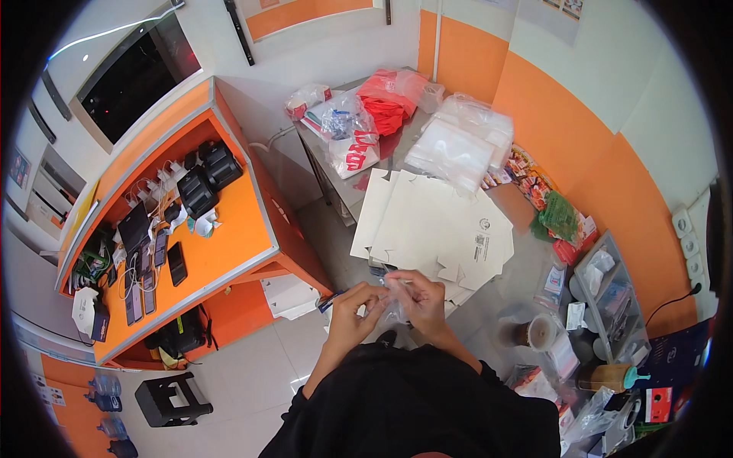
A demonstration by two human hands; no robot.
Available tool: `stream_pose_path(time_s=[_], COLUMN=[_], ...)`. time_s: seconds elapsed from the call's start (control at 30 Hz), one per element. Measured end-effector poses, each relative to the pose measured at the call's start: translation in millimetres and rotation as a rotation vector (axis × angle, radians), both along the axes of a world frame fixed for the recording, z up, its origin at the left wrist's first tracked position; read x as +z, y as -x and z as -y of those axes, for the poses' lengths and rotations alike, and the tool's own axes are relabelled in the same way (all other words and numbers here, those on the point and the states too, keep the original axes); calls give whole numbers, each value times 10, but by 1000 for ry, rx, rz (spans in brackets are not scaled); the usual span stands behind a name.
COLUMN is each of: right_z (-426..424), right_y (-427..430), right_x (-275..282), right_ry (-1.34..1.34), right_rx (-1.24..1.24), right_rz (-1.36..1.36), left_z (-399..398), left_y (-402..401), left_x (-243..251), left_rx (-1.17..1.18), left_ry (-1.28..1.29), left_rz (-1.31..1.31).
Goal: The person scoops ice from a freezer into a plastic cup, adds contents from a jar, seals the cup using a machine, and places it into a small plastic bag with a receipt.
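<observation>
Close in front of my body, my left hand [356, 311] and my right hand [422, 299] pinch a piece of thin clear plastic [394, 312], probably a small bag. Thumb and fingers of both hands meet on it, and its lower part hangs between them. Just beyond my hands, a stack of flat, unfolded white cardboard boxes [426, 220] with printed marks lies on a metal table [507, 260]. Behind that stack sits a pile of clear plastic bags [452, 146].
Red plastic bags [395, 103] lie at the table's far end. To the right stand a lidded cup of brown drink [529, 332], a sauce bottle [607, 378] and a grey compartment organizer [610, 297]. An orange counter [229, 235] with several phones is at left; a black stool [172, 399] stands below.
</observation>
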State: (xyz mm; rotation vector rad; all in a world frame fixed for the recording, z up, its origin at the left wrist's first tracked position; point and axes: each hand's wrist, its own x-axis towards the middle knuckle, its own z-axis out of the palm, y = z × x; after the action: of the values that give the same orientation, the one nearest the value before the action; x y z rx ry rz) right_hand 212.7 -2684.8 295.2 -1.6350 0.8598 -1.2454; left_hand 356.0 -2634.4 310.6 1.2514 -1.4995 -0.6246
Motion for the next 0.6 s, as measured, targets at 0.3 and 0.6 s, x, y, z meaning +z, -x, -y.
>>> stream_pose_path(time_s=[0.3,0.6], right_z=[107,103], right_y=[117,307], right_x=[96,130], right_ry=[137,280], right_rx=[-366,-208], right_rz=[-134,-141], left_z=[-4,382], left_y=[-76,249], left_x=[-225,-210], left_rx=[458,87], left_ry=[42,-49], left_rz=[-258,-413])
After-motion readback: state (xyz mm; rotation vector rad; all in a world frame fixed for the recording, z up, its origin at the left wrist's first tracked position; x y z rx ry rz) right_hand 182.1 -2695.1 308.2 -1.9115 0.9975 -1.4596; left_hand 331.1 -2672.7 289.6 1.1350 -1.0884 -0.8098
